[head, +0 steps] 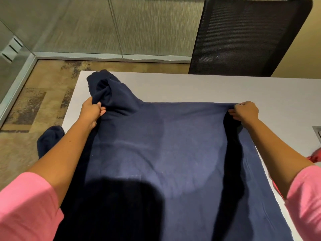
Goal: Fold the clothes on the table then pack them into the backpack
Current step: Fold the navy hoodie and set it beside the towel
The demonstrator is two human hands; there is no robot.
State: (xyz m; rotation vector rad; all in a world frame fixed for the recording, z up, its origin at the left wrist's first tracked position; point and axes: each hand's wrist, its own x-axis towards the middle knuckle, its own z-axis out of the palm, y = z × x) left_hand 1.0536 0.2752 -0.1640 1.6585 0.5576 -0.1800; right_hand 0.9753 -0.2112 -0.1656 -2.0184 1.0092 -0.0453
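A big dark blue sweater (170, 153) lies spread out on the white table (225, 89). It covers most of the near part of the table and runs down to the bottom edge of the view. One bunched-up part of it sits at the far left corner of the table. Another part hangs down past the table's left edge, over the floor.

The left hand (91, 111) grabs the cloth near the bunched-up part, with its fingers curled around a fold. The right hand (245, 111) pinches the far edge of the sweater on the other side, fingers curled tight on the cloth. The far edge is pulled in a straight line between the two hands. Both arms reach out from pink sleeves (26, 206).

Something red (316, 156) peeks in at the right side of the table, just beside the right arm. It is too blurry to tell what it is. A black mesh chair (246, 35) stands behind the far side of the table. The floor (34, 101) on the left is brown carpet with dark patches.
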